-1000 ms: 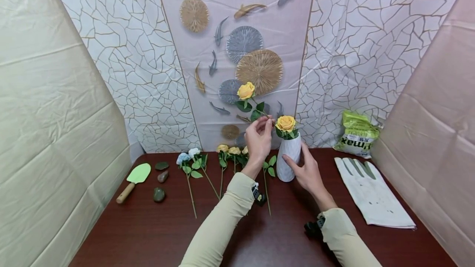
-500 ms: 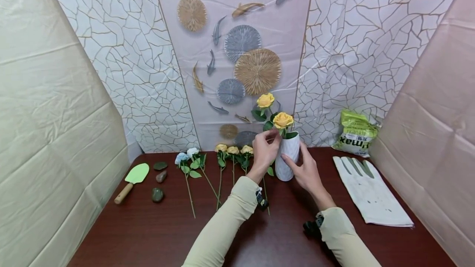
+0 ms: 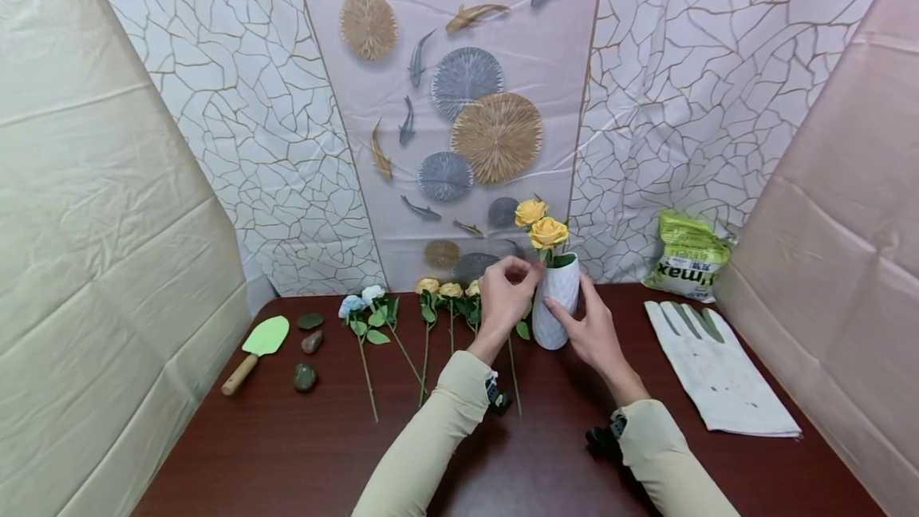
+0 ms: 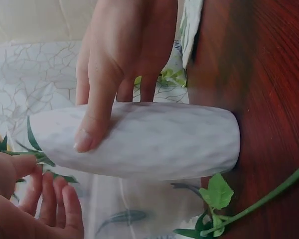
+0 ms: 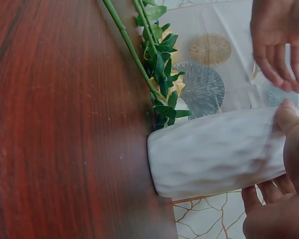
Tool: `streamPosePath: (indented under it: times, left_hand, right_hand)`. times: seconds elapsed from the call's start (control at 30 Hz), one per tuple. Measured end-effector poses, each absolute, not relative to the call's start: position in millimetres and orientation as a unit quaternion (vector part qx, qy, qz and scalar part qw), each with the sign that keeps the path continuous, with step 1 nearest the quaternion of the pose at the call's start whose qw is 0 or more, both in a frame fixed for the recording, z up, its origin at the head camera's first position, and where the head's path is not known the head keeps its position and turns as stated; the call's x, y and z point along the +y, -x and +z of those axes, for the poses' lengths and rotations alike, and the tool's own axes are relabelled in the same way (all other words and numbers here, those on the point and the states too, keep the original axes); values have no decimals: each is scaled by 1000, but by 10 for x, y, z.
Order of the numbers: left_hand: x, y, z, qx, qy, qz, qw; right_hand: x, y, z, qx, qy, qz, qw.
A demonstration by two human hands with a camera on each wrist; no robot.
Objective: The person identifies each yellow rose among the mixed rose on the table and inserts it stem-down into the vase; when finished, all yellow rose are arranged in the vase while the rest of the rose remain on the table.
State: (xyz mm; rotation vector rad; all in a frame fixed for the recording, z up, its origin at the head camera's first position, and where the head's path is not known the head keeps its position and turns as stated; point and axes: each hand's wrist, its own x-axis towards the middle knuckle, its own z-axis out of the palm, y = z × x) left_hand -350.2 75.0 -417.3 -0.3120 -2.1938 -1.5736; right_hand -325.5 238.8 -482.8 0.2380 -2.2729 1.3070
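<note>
The white vase point(image 3: 556, 313) stands with its base on the dark surface point(image 3: 546, 453), in the right hand point(image 3: 592, 329), which lies at four o'clock from it. That hand's fingers hold the vase's side, thumb on the near face and the others around behind. The left hand point(image 3: 505, 294), at ten o'clock, has its thumb and fingers drawn narrow, seemingly pinching a green stem point(image 4: 42, 157) right at the vase's mouth; which bloom it carries I cannot tell. Two yellow roses point(image 3: 549, 233) rise at about twelve o'clock over the rim. More yellow roses point(image 3: 451, 290) lie at nine o'clock.

The vase looks stiff and perhaps breakable, its weight hard to judge; the rippled wall may be a little slick, so the broad middle seems the safest hold. The roses look light, with wiry stems and soft petals. They are best pinched on bare stem, since leaves could snag on the rim.
</note>
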Motion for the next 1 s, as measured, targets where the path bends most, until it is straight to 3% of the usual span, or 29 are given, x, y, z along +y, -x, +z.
streamPosePath:
  times: [0.17, 0.53, 0.8, 1.0]
  left_hand:
    - [803, 3508, -4120, -774, 155, -572, 223]
    - [747, 3506, -4270, -787, 178, -561, 186]
    - [309, 3488, -4400, -769, 189, -585, 174]
    - [-170, 3493, -4543, -789, 143, -571, 179]
  right_hand:
    - [2405, 3255, -4834, -838, -82, 480, 245]
    - [2387, 3253, -4862, -837, -87, 480, 249]
    - [2365, 3252, -4846, -836, -82, 482, 249]
    - [2396, 3245, -4827, -834, -81, 489, 241]
